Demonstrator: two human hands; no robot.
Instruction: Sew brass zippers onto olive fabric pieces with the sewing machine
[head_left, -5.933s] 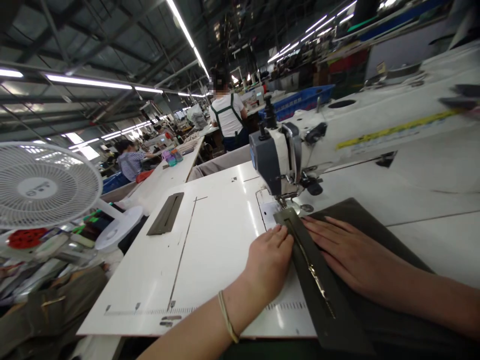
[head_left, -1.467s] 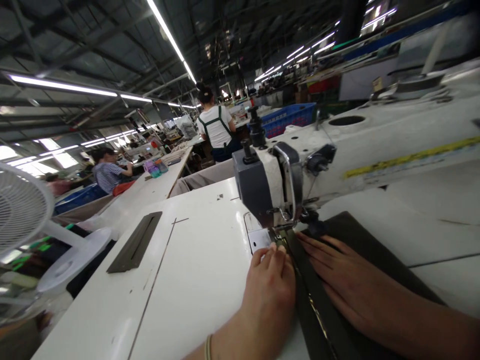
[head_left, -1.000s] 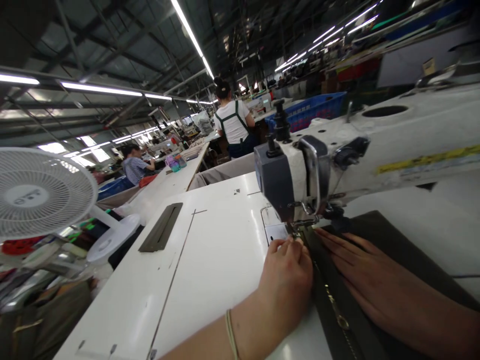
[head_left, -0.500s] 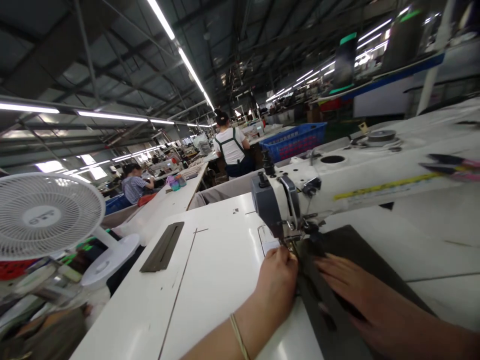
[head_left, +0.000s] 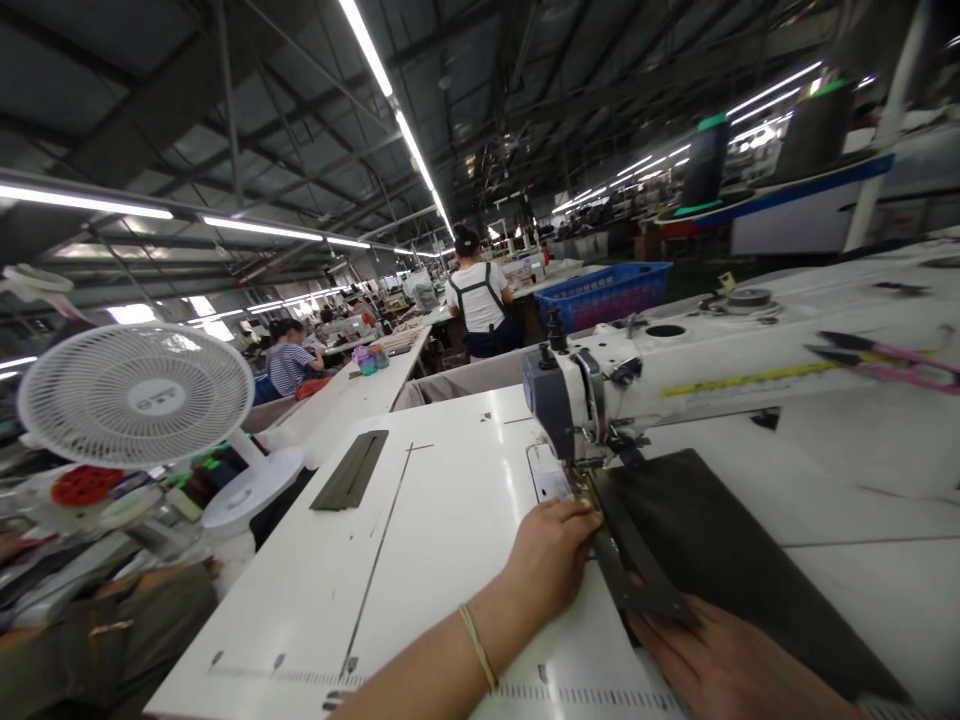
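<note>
Head view: left hand, fingers curled against an olive zipper strip, grip unclear, just before the sewing machine foot. Right hand lies flat, open, pressing olive fabric on the white counter.

A hand could pass over the white table left of the sewing machine head. The machine's long arm blocks the way to its right.
</note>
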